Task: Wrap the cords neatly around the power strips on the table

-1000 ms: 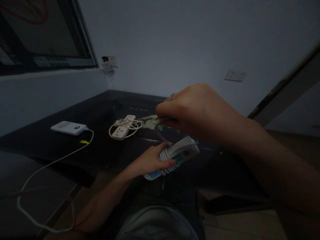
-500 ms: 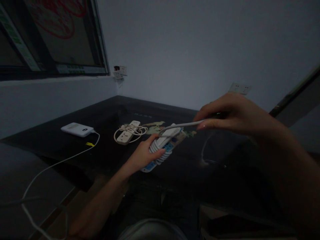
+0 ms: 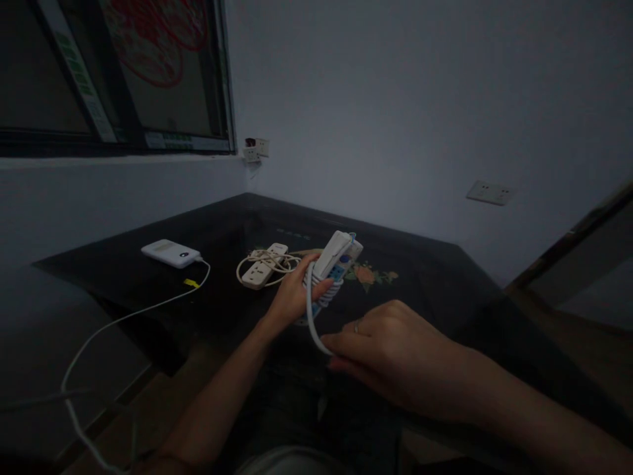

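Note:
My left hand (image 3: 291,293) is wrapped round a white and blue power strip (image 3: 352,253), which it holds tilted above the dark table. Several turns of white cord (image 3: 332,294) circle the strip's middle, partly under my fingers. From there the cord bows down to my right hand (image 3: 383,349), whose thumb and fingers pinch it in front of the strip. A ring shows on one finger. Left of the held strip, a second power strip (image 3: 256,274) lies on the table with its cord looped loosely over it.
On the table's left stands a white power bank (image 3: 171,253) with a white cable (image 3: 148,305) running off the near edge. A yellow tag (image 3: 191,283) lies beside it. The dark tabletop (image 3: 420,264) has a flower print. Wall sockets (image 3: 490,192) are behind.
My right hand has swung from the right of the strip down and toward me, pulling the cord with it. My left hand still grips the strip. The view has shifted slightly.

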A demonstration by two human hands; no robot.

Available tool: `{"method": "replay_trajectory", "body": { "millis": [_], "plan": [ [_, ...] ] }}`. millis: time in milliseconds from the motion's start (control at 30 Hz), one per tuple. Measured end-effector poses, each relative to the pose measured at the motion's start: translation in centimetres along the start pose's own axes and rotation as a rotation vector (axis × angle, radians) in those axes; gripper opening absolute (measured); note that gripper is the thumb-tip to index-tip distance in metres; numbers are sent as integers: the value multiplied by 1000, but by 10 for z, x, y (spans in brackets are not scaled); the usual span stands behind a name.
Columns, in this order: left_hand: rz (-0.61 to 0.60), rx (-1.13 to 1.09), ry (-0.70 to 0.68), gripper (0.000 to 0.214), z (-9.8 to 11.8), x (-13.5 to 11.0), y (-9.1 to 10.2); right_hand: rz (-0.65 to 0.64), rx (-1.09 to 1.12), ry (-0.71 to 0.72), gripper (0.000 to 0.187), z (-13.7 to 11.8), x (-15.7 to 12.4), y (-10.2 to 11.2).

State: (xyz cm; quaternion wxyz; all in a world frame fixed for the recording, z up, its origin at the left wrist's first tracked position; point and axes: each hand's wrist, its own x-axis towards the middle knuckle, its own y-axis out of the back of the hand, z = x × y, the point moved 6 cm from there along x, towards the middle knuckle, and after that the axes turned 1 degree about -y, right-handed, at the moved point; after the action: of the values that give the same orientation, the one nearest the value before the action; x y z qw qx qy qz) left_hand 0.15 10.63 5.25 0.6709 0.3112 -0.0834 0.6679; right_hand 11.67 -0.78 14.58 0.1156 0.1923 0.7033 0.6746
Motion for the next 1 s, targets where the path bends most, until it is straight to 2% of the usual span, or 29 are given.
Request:
{"method": "replay_trajectory", "body": {
  "millis": [67, 167, 333, 400, 467, 533, 600, 800, 867, 1000],
  "plan": [
    [19, -78, 27, 49, -4, 1, 1, 59, -69, 4, 12, 1, -5, -1],
    [-17, -327, 127, 48, -16, -1, -4, 196, -101, -39, 18, 9, -15, 13],
    [-256, -933, 334, 57, -26, -17, -30, 347, 7, -154, 23, 36, -28, 37],
    [-357, -1081, 390, 60, -23, -25, -38, 390, 30, -182, 24, 44, -31, 41],
    [-430, -1164, 389, 61, -18, -31, -42, 410, 38, -195, 24, 49, -34, 40],
    [-452, -1185, 368, 60, -13, -33, -42, 394, 43, -199, 24, 50, -35, 36],
    [-407, -1163, 366, 59, -13, -33, -42, 356, 49, -192, 25, 49, -36, 30],
    [-86, -942, 393, 64, -26, -28, -31, 301, 2, -187, 27, 46, -40, 18],
    [-9, -832, 346, 68, -26, -26, -25, 283, -12, -167, 26, 43, -40, 15],
    [17, -625, 198, 68, -19, -23, -18, 235, -79, -87, 27, 31, -36, 7]
  ]
}}
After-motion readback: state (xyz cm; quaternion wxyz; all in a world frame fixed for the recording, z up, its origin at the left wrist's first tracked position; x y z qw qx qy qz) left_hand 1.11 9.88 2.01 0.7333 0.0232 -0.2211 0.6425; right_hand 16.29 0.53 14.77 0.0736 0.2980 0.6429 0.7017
